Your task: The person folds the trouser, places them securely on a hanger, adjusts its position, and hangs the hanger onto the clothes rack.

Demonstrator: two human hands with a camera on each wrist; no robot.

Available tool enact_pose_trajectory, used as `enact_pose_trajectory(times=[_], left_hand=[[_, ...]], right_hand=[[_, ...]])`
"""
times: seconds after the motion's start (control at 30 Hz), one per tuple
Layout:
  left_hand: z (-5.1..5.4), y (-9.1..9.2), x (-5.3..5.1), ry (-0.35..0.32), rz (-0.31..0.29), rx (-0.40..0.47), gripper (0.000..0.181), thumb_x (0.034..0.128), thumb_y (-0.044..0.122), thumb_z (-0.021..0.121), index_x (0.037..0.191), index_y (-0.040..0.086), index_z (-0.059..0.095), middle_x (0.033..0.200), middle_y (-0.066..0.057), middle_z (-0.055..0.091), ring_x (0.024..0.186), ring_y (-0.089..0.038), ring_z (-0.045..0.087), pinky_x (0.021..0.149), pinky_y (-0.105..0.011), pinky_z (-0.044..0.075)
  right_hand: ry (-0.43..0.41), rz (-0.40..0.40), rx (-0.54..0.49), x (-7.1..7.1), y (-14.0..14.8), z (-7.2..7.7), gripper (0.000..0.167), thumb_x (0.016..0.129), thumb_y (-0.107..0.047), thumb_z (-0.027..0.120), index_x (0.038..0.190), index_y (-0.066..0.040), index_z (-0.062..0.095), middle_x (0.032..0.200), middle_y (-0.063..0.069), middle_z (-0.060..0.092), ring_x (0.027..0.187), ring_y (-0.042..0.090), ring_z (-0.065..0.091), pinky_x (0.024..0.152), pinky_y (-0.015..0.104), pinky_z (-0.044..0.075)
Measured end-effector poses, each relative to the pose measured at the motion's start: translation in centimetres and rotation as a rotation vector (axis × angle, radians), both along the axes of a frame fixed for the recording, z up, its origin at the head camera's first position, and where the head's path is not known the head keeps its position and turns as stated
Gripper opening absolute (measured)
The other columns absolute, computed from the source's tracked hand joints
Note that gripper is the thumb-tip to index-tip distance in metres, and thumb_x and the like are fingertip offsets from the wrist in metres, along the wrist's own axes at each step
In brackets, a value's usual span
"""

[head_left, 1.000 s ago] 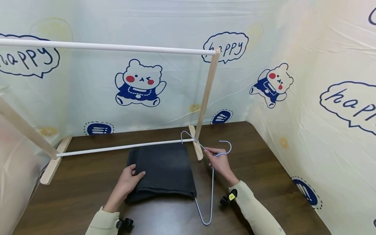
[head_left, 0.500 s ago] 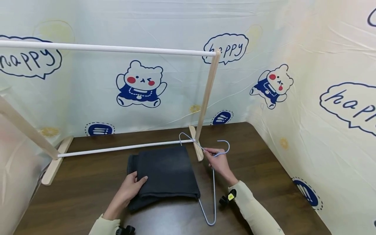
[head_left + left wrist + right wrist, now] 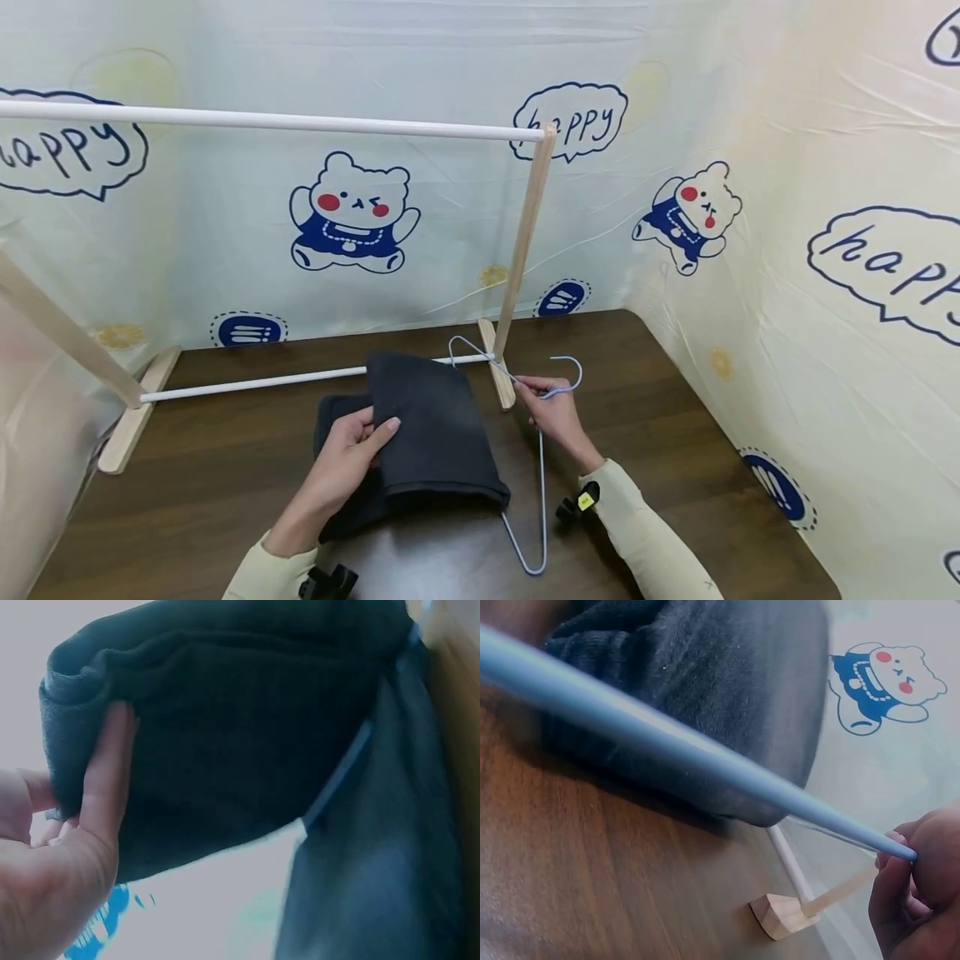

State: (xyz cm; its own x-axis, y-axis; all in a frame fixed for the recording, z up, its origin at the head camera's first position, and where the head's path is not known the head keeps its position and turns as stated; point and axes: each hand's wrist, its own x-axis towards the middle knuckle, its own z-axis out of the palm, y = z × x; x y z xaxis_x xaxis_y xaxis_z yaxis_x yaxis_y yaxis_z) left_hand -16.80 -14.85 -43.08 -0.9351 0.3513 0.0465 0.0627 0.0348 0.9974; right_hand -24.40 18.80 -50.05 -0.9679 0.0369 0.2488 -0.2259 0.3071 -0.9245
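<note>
Dark trousers (image 3: 442, 433), folded, hang over the long bar of a pale blue clothes hanger (image 3: 542, 500) above the brown table. My left hand (image 3: 347, 458) pinches the left edge of their upper layer, thumb in front; in the left wrist view, this hand (image 3: 71, 862) holds the thick folded edge. The other layer lies lower, partly behind that hand. Near the hook, my right hand (image 3: 553, 412) grips the hanger, and the right wrist view shows the hanger's arm (image 3: 705, 754) running into those fingers. The trousers cover most of the long bar.
Behind the hands stands a rack with a white top rail (image 3: 300, 122), a white lower rail (image 3: 255, 384) and wooden posts (image 3: 525, 242) on wooden feet. Printed sheeting (image 3: 450, 217) walls the back and sides of the brown table (image 3: 645, 392).
My left hand has raised the upper layer's left side and moved it up and right, tilting it away from the lower layer. My right hand keeps its hold on the hanger, nearly still.
</note>
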Motion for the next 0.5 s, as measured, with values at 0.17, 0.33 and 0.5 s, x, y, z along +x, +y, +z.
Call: enact_pose_trajectory(times=[0.17, 0.33, 0.5], left_hand=[[2.7, 2.4, -0.2, 0.158, 0.012, -0.017, 0.029, 0.1067, 0.018, 0.055, 0.107, -0.006, 0.069, 0.059, 0.003, 0.051, 0.053, -0.008, 0.048, 0.054, -0.022, 0.043], [5.2, 4.1, -0.6, 0.256, 0.005, 0.039, 0.026, 0.106, 0.013, 0.055, 0.103, -0.008, 0.07, 0.059, 0.005, 0.048, 0.052, -0.015, 0.044, 0.053, -0.026, 0.04], [7.0, 5.2, -0.5, 0.313, -0.017, 0.092, 0.024, 0.1052, 0.008, 0.055, 0.1, -0.01, 0.069, 0.059, 0.006, 0.046, 0.054, -0.009, 0.046, 0.054, -0.023, 0.042]], right_hand=[[0.019, 0.013, -0.004, 0.5, -0.3, 0.6, 0.018, 0.096, -0.007, 0.07, 0.111, 0.002, 0.077, 0.076, 0.03, 0.068, 0.035, 0.006, 0.05, 0.036, 0.023, 0.045], [0.051, 0.016, -0.027, 0.5, -0.8, 1.3, 0.018, 0.096, -0.007, 0.071, 0.11, 0.002, 0.078, 0.061, 0.002, 0.063, 0.034, 0.007, 0.049, 0.036, 0.021, 0.043], [0.042, 0.047, -0.069, 0.4, -1.4, 2.0, 0.021, 0.096, -0.003, 0.069, 0.113, 0.009, 0.074, 0.058, -0.007, 0.06, 0.035, 0.004, 0.048, 0.036, 0.019, 0.043]])
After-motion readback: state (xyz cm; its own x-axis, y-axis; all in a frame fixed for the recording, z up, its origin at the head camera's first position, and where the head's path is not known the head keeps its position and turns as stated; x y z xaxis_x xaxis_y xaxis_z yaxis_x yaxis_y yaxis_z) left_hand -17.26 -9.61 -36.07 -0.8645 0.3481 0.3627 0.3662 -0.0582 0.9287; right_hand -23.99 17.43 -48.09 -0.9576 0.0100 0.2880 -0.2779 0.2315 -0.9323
